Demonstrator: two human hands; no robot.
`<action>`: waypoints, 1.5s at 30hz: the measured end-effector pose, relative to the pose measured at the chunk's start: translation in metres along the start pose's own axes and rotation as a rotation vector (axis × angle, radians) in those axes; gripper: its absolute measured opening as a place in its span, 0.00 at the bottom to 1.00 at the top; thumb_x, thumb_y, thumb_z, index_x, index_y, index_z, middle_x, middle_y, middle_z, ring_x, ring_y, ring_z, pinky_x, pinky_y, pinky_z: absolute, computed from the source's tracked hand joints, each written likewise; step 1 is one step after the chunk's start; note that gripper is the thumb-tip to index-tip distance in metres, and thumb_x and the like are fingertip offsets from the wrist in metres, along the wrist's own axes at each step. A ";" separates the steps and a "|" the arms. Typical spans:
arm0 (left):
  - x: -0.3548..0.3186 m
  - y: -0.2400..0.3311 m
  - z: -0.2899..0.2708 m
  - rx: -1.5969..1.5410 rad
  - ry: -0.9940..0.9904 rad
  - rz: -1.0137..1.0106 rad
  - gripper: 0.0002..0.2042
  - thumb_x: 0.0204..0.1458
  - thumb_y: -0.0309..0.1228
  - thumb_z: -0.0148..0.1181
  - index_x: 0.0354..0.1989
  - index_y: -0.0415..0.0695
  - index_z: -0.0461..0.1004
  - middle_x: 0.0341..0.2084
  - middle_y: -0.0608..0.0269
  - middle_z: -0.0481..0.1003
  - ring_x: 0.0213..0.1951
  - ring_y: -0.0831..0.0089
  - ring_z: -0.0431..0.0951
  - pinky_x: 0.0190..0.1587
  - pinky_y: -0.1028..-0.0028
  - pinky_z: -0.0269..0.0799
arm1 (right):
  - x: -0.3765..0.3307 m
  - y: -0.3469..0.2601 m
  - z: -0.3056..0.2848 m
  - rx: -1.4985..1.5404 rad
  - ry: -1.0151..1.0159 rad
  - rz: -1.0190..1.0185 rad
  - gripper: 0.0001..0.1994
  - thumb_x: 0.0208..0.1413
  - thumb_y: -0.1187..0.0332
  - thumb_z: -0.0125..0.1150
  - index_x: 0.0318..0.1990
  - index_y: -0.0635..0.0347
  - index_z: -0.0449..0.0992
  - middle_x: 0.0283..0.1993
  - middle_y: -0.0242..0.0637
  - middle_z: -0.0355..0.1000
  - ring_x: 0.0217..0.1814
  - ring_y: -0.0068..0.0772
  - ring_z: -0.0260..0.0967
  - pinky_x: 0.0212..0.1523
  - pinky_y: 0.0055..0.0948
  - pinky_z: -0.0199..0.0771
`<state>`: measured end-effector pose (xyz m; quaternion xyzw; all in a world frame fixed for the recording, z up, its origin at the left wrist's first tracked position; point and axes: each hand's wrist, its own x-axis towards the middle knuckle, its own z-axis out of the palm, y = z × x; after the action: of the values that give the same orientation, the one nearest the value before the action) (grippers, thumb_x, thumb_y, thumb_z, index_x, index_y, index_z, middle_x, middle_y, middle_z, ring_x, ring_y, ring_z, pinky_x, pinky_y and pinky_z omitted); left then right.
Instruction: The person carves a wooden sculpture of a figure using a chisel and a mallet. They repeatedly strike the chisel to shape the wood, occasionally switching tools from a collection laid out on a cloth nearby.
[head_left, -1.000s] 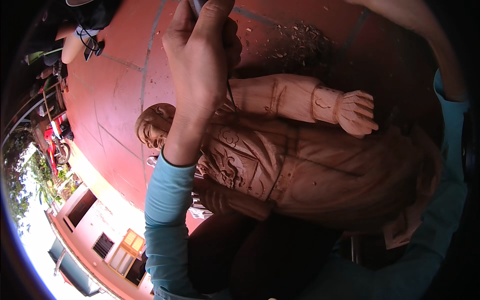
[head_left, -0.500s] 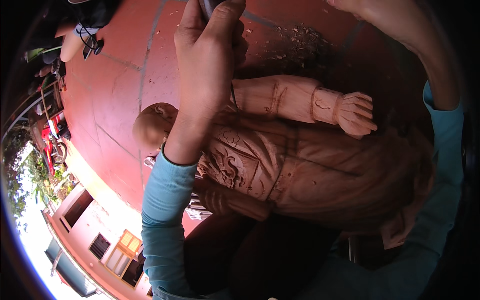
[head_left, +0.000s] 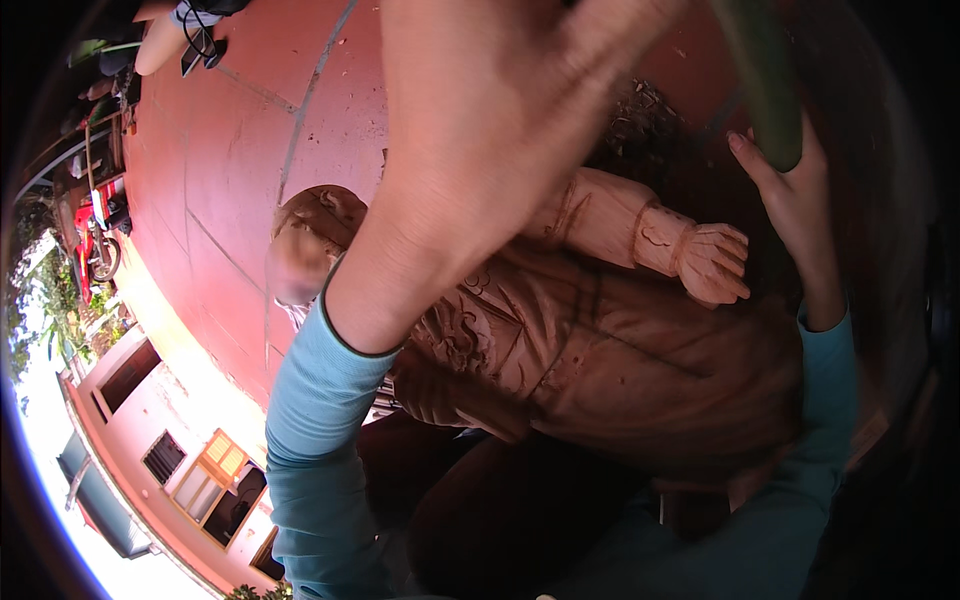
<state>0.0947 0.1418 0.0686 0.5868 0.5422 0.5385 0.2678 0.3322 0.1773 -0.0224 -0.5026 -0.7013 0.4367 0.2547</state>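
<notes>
A carved wooden statue [head_left: 620, 360] of a robed figure lies across my lap, its head to the left and one carved arm and hand [head_left: 715, 262] stretched to the right. Over its chest and shoulder, close to the camera, my left hand [head_left: 490, 110] reaches up and right; its fingers run past the top edge, so their grip is hidden. At the upper right my right hand [head_left: 800, 190] is closed round the lower end of a long dark-green rod with a rounded tip [head_left: 772, 100]. The rod's upper part goes out of view, and its kind is unclear.
Beyond the statue, a heap of wood shavings [head_left: 645, 115] lies on the red tiled floor [head_left: 235, 170]. Another person's leg [head_left: 165, 45] shows at the upper left. A red motorbike [head_left: 92, 240] and a pale building [head_left: 185, 445] stand farther off to the left.
My left hand has come up closer to the camera, and the dark-handled tool it held is out of sight. My right hand has lowered into view with the green rod.
</notes>
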 end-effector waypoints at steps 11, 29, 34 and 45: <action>-0.071 -0.002 0.053 0.480 -0.099 -0.124 0.17 0.47 0.40 0.60 0.43 0.43 0.71 0.26 0.65 0.69 0.20 0.73 0.71 0.18 0.73 0.68 | 0.004 -0.007 0.007 -0.017 0.002 0.069 0.20 0.50 0.74 0.62 0.51 0.63 0.68 0.38 0.33 0.69 0.41 0.24 0.68 0.42 0.25 0.70; -0.065 -0.010 0.054 0.483 0.063 -0.207 0.17 0.46 0.39 0.62 0.40 0.40 0.71 0.24 0.65 0.68 0.25 0.72 0.73 0.22 0.75 0.71 | 0.003 -0.003 0.000 0.061 -0.001 0.125 0.19 0.52 0.78 0.60 0.51 0.68 0.67 0.47 0.39 0.69 0.48 0.27 0.67 0.50 0.27 0.66; -0.065 -0.011 0.054 0.482 0.094 -0.193 0.17 0.46 0.39 0.62 0.39 0.40 0.71 0.24 0.65 0.68 0.25 0.72 0.73 0.22 0.75 0.71 | 0.004 -0.009 0.000 0.086 0.047 0.123 0.16 0.52 0.75 0.62 0.48 0.68 0.68 0.43 0.37 0.70 0.45 0.25 0.67 0.48 0.25 0.67; -0.058 -0.016 0.048 0.378 0.173 -0.373 0.14 0.49 0.37 0.61 0.37 0.40 0.72 0.23 0.61 0.71 0.24 0.65 0.75 0.23 0.71 0.71 | 0.005 -0.024 0.004 0.140 0.028 0.256 0.18 0.54 0.75 0.60 0.52 0.68 0.67 0.34 0.33 0.69 0.33 0.21 0.65 0.37 0.24 0.68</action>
<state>0.1433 0.1057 0.0210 0.4683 0.7524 0.4174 0.2010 0.3155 0.1779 -0.0037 -0.5750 -0.5958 0.5061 0.2412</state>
